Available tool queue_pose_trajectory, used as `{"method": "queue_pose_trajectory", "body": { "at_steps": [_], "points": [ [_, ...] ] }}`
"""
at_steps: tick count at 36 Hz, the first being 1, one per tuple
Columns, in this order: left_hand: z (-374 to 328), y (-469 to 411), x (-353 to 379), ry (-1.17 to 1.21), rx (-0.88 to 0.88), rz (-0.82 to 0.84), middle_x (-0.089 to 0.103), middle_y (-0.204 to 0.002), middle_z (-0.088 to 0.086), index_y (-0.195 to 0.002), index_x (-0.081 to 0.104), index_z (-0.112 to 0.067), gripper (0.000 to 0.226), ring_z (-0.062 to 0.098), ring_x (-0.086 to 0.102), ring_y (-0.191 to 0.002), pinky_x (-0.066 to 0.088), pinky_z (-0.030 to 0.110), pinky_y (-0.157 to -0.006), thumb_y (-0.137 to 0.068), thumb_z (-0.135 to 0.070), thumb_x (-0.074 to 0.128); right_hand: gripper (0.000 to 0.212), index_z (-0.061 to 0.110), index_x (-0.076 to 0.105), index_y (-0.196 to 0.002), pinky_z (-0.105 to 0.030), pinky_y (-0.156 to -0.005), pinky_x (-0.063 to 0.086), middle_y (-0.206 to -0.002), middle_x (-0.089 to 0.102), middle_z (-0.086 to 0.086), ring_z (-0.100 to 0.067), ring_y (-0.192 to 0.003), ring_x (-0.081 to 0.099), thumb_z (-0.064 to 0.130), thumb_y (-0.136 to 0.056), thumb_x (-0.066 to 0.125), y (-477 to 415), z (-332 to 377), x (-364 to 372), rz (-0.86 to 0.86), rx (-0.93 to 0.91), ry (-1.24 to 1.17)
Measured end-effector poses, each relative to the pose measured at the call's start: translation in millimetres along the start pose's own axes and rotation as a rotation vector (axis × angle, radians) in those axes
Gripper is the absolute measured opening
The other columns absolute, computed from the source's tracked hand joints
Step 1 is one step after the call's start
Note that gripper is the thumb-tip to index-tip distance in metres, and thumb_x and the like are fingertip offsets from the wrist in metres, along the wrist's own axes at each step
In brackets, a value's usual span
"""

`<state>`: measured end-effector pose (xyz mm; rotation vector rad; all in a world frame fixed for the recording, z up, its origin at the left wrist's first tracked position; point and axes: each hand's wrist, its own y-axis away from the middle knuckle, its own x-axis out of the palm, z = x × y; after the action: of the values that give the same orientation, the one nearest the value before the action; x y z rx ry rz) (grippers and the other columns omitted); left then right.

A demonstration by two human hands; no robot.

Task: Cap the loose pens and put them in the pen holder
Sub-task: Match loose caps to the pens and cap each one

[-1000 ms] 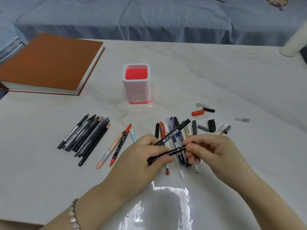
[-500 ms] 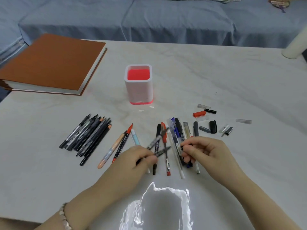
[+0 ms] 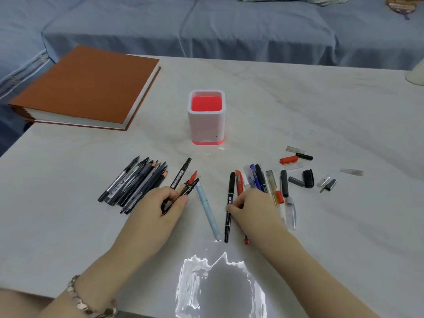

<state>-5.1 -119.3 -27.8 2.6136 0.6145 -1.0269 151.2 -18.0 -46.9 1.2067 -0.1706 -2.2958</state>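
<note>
Left hand [image 3: 158,210] clamped on a black marker [image 3: 180,177] beside the capped bundle, right hand [image 3: 250,207] pinching another black pen [image 3: 229,203] mid-table, likely sorting for capping, pen holder [image 3: 206,125] empty toward the table's far edge.

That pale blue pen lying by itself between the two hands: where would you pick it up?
Pinch the pale blue pen around the middle of its barrel, coming from above with fingers on its two long sides. It lies flat on the table, apart from the other pens, so both sides are free; the middle probably keeps it balanced.
</note>
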Motion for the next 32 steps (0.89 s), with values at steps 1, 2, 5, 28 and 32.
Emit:
{"method": "queue_pose_trajectory", "body": {
  "at_steps": [1,2,5,28,32],
  "points": [
    [0.2,-0.1,-0.9,0.01,-0.001,-0.007,0.059,-0.072,0.006,-0.071,0.059,-0.017,0.025,0.002,0.044,-0.052,0.036,0.012,-0.051,-0.087,-0.035,0.053,0.025,0.004,0.067,-0.083,-0.016,-0.057,0.043,-0.081,0.065,-0.009,-0.014,-0.065,0.053,0.028,-0.086,0.058,-2.7,3.4,2.0,0.013,0.013,0.069],
    [0.5,-0.1,-1.3,0.023,-0.004,-0.008,0.058,-0.07,0.005,-0.071,0.059,-0.017,0.025,0.001,0.044,-0.051,0.036,0.012,-0.051,-0.088,-0.035,0.053,0.028,0.004,0.061,-0.074,-0.019,-0.055,0.042,-0.075,0.059,-0.008,-0.016,-0.065,0.052,0.03,-0.085,0.06,-5.1,6.4,4.2,0.027,0.022,0.123],
    [-0.6,0.1,-0.4,0.044,-0.018,0.005,0.057,-0.067,0.0,-0.072,0.059,-0.02,0.023,0.0,0.044,-0.048,0.031,0.015,-0.048,-0.088,-0.036,0.053,0.044,0.013,0.032,-0.057,-0.02,-0.045,0.031,-0.064,0.039,-0.003,-0.018,-0.061,0.045,0.031,-0.087,0.059,-4.6,17.7,7.8,0.045,0.034,0.247],
    [-80.0,-28.0,24.7,-0.056,0.286,0.423,0.062,-0.08,-0.002,-0.074,0.071,-0.026,0.049,0.008,0.058,-0.075,0.048,0.035,-0.077,-0.052,-0.069,0.063,0.014,0.016,0.072,-0.067,-0.006,-0.045,0.03,-0.042,0.052,0.015,0.0,-0.04,0.041,0.015,-0.079,0.065,51.7,-17.8,-95.4,0.326,-0.262,-0.119],
    [-75.1,-24.3,29.2,-0.042,0.215,0.598,0.047,-0.059,0.005,-0.061,0.061,-0.015,0.045,0.012,0.04,-0.055,0.032,0.028,-0.057,-0.057,-0.059,0.07,0.016,0.016,0.072,-0.068,-0.007,-0.044,0.026,-0.043,0.05,0.012,-0.003,-0.04,0.036,0.014,-0.081,0.062,49.6,-29.9,-103.1,0.304,-0.226,-0.18]
  ]
}}
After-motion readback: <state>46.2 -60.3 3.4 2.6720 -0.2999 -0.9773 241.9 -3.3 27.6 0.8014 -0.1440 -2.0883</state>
